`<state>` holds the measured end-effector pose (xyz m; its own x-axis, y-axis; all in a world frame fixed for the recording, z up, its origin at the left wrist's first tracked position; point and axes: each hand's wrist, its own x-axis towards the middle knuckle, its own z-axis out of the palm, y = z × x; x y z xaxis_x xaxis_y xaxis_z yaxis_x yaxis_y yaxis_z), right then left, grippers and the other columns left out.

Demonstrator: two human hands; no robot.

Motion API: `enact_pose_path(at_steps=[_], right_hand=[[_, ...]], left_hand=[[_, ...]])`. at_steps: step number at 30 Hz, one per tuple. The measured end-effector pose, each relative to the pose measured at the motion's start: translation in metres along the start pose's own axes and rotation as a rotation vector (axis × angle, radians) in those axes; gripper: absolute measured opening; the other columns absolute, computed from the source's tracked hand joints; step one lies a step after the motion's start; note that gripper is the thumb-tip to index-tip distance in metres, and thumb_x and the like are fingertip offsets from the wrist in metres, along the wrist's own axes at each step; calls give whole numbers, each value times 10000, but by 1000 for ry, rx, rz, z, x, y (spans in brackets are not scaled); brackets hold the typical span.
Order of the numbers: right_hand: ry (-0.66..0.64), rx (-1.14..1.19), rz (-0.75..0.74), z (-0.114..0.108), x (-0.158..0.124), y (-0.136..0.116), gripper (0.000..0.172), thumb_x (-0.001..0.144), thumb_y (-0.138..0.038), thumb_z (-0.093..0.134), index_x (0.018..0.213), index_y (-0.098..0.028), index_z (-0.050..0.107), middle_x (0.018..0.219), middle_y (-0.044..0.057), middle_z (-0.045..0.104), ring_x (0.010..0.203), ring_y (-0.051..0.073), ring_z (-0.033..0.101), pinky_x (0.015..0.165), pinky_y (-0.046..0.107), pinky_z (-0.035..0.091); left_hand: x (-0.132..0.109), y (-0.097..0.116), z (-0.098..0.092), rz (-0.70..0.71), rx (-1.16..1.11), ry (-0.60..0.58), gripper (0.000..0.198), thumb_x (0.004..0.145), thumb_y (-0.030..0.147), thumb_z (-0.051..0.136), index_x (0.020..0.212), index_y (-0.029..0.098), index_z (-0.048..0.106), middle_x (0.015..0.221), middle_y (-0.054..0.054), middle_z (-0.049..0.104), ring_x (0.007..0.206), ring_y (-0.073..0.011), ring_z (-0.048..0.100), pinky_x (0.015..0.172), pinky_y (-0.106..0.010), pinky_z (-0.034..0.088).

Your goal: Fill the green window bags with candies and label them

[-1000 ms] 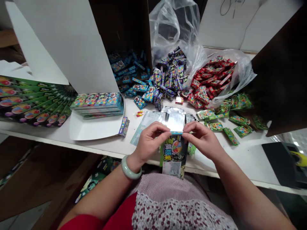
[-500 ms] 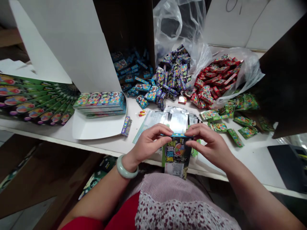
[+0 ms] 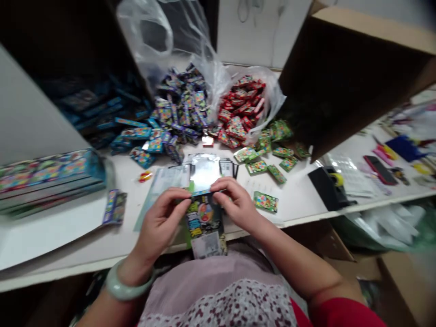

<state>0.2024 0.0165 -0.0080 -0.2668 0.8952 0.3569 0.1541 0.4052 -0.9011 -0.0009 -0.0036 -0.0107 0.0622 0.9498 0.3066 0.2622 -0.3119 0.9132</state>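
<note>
1. While the left hand (image 3: 160,222) and the right hand (image 3: 235,204) hold it, the printed candy packet (image 3: 205,229) hangs upright at the front edge of the white table (image 3: 293,213), its lower end past that edge.
2. Grip: both hands are closed, thumbs and fingers pinching the packet's blue top edge from either side. A jade bangle (image 3: 129,281) sits on the left wrist.
3. Just beyond the hands lies a stack of silver-lined pouches (image 3: 204,172), with a clear sheet (image 3: 160,190) partly under it.
4. Ordered so far: a squared stack of blue printed boxes (image 3: 47,177) at left, with one loose box (image 3: 115,206) beside it.
5. Unordered: a heap of purple-blue packets (image 3: 180,109), red packets (image 3: 240,106) in a clear plastic bag (image 3: 269,100), green sachets (image 3: 269,150) scattered on the table, and blue boxes (image 3: 95,109) in a dark carton.
6. Tally: one packet is in hand, and the heaps are large. The number of finished pieces cannot be told.
7. A black tape dispenser (image 3: 329,186) stands well right of the hands, untouched.
</note>
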Motion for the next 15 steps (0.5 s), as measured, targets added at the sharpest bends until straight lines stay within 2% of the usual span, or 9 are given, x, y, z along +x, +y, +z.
enact_pose_path(at_steps=[2,4,6,9,11,15], right_hand=[[-40,-35,80,-23,-1,10,198,889,-258,547,1078,-249,605,1110,58,630,1021,168,599,864,338,509],[8,-184,251,-60,-8,24,252,892,-293,535,1130,-238,597,1135,60,640,967,156,622,843,320,513],[126,-488,454,-103,-20,41,227,903,-296,495,1061,-217,638,1019,50,674,881,155,634,791,303,511],[160,-662,554,-148,-37,67,164,840,-233,556,917,-187,693,941,78,673,851,200,621,820,354,474],[143,-712,576,-158,-44,77,134,804,-219,591,866,-187,706,940,86,669,842,212,615,833,362,453],[109,-762,611,-151,-50,83,98,781,-229,603,796,-205,696,890,67,676,794,210,615,782,338,444]], left_hand=[[3,-4,1,-53,25,30,69,867,270,628,932,257,642,966,8,643,931,-179,604,836,-304,514],[6,-7,1,-120,47,52,66,848,275,655,913,278,648,978,30,646,947,-181,600,858,-313,505],[9,-9,2,-171,57,65,63,836,283,669,897,287,651,972,39,647,939,-183,601,855,-323,503],[11,-11,5,-186,63,82,60,831,304,669,882,281,647,933,35,650,887,-184,604,810,-329,513],[12,-10,7,-178,73,82,64,833,303,664,885,272,643,923,33,650,867,-177,604,786,-314,514],[12,-8,8,-178,91,71,74,838,294,662,902,266,640,947,34,642,893,-175,598,804,-296,504]])
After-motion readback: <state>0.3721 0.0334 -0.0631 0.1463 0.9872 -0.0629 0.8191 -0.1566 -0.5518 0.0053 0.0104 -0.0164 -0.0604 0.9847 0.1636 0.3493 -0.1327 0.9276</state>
